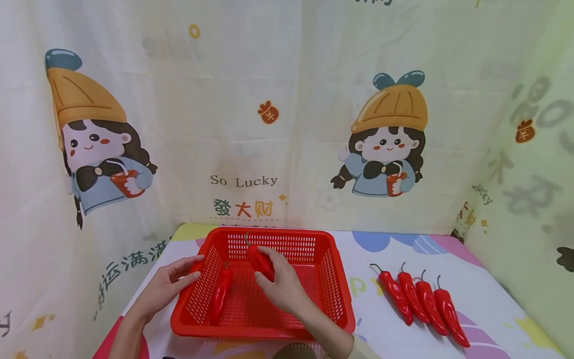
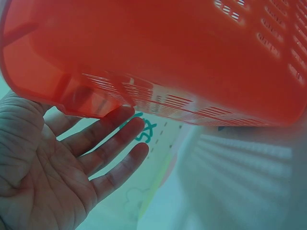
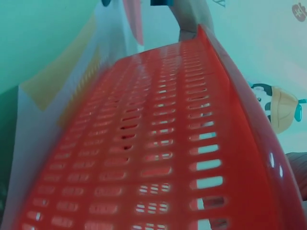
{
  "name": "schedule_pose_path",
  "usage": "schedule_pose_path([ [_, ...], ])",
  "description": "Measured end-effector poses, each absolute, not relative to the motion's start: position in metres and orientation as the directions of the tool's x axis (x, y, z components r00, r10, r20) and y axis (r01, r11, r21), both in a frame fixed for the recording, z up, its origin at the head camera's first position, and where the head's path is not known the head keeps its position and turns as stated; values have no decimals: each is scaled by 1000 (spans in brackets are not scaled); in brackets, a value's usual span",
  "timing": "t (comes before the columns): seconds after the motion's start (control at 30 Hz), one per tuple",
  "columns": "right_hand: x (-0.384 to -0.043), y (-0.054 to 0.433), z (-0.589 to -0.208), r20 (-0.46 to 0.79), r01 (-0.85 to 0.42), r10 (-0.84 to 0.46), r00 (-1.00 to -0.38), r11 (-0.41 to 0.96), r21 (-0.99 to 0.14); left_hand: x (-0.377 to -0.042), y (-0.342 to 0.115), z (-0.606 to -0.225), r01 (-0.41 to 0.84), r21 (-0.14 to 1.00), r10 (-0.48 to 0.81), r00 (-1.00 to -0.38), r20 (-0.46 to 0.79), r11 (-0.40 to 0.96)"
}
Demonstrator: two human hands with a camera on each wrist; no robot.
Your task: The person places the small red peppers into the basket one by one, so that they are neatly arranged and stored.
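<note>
A red slotted plastic basket (image 1: 264,331) stands on the table in front of me. My right hand (image 1: 282,284) is over its inside and holds a glossy red chili pepper (image 1: 256,258) between thumb and fingers, the green stem pointing away. Another red chili pepper (image 1: 221,294) lies along the basket's left side. At the left rim rests my left hand (image 1: 169,281), its thumb at the rim. In the left wrist view its fingers (image 2: 112,175) are loosely extended outside the wall, some fingertips at the basket's edge. The right wrist view is filled by the basket's slotted outer wall (image 3: 182,139).
Several red chili peppers (image 1: 426,304) with dark curved stems lie side by side on the table to the right of the basket. A patterned cloth (image 1: 309,319) covers the table. Printed curtains (image 1: 305,124) hang behind it and at both sides.
</note>
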State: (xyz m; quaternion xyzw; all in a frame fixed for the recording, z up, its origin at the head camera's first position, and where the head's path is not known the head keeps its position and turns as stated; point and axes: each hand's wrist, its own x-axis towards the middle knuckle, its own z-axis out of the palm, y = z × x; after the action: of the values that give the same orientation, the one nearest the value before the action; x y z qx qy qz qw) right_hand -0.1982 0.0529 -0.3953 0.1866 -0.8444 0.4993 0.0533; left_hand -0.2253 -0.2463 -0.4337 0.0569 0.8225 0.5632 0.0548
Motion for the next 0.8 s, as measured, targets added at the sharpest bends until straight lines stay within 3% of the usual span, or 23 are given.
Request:
schedule_pose_path([
  [0.4, -201, 47, -398, 51, -126, -221, -974, 341, -932, -225, -245, -433, 42, 937, 166, -986, -18, 346],
  [0.8, -206, 42, -406, -143, 114, -223, -964, 137, -984, -224, -247, -433, 42, 925, 159, -987, -19, 377],
])
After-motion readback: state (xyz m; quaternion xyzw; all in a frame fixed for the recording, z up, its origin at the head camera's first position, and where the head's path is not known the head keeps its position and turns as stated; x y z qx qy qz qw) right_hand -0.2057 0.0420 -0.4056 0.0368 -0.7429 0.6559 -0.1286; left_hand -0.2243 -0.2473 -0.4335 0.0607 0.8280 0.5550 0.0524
